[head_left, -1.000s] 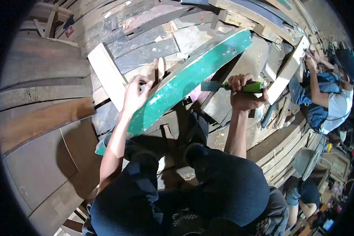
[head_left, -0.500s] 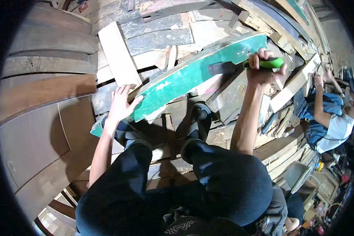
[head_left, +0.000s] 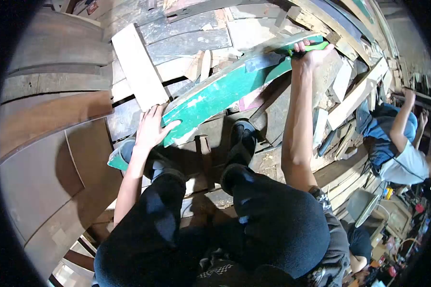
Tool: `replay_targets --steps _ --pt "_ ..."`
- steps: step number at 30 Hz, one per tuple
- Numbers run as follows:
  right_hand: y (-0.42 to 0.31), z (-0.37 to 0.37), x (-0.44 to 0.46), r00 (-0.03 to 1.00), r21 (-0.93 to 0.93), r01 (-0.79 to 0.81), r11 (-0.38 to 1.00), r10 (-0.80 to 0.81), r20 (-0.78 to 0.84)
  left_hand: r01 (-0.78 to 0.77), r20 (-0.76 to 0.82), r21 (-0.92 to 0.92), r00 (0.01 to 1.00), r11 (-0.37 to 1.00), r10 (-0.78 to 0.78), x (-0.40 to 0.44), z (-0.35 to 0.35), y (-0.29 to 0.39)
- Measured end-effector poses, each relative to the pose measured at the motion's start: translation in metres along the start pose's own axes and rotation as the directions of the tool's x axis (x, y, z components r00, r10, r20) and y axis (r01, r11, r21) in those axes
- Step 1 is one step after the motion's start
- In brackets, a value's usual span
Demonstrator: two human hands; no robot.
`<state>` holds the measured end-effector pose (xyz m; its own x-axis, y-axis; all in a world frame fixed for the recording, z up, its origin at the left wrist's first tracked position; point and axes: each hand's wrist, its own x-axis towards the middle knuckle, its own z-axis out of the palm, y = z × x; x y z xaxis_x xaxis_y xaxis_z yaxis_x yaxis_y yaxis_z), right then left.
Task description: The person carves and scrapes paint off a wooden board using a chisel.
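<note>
Nearest are the person's dark trousers (head_left: pixel 273 220), knees apart. Beyond them the left forearm reaches forward, the left hand (head_left: pixel 151 126) laid at the near end of a green-painted board (head_left: pixel 210 98), thumb spread away from the fingers. The board slants away between the feet and a pale plank (head_left: pixel 138 67). Farther out, the right arm is extended, the right hand (head_left: pixel 311 56) with its fingers curled around a green-handled scraper (head_left: pixel 317 47), its blurred blade over the board. Off to the right sits a co-worker in a light shirt (head_left: pixel 403 165).

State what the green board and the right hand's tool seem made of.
Green board: probably wood under worn paint, given pale scuffs and a bare-looking edge.
Tool handle: likely plastic, from its bright, even green.
Tool blade: perhaps metal, flat and greyish, but blurred.
</note>
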<state>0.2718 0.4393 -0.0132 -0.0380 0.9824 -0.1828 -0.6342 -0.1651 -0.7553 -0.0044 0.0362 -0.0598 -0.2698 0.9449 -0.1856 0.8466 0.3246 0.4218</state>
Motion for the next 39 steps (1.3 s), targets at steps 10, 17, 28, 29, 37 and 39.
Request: replay_targets --steps 10,17,28,29,37,39 --pt "0.007 -0.005 0.022 1.0 -0.055 0.019 0.998 -0.019 -0.004 0.12 0.121 -0.129 0.987 0.984 -0.105 0.0 0.0 -0.002" --pt "0.001 0.013 0.025 0.999 -0.094 -0.004 0.996 0.0 -0.048 0.098 0.111 -0.141 0.99 0.985 -0.083 0.002 0.0 -0.001" --pt "0.022 0.02 0.014 0.988 -0.086 -0.039 0.996 0.026 -0.15 0.108 0.1 -0.089 0.99 0.99 -0.099 0.0 0.001 -0.001" --pt "0.021 0.006 0.025 0.996 -0.049 -0.006 0.999 0.002 -0.086 0.107 0.095 -0.079 0.991 0.991 -0.099 0.0 0.003 -0.003" --pt "0.033 0.021 0.015 0.993 -0.135 -0.094 0.986 0.084 -0.081 0.076 0.054 -0.097 0.996 0.992 -0.071 -0.002 0.006 -0.005" --pt "0.015 0.022 0.02 0.991 -0.12 -0.067 0.99 0.053 -0.12 0.094 0.079 -0.097 0.993 0.991 -0.087 -0.001 0.002 -0.003"
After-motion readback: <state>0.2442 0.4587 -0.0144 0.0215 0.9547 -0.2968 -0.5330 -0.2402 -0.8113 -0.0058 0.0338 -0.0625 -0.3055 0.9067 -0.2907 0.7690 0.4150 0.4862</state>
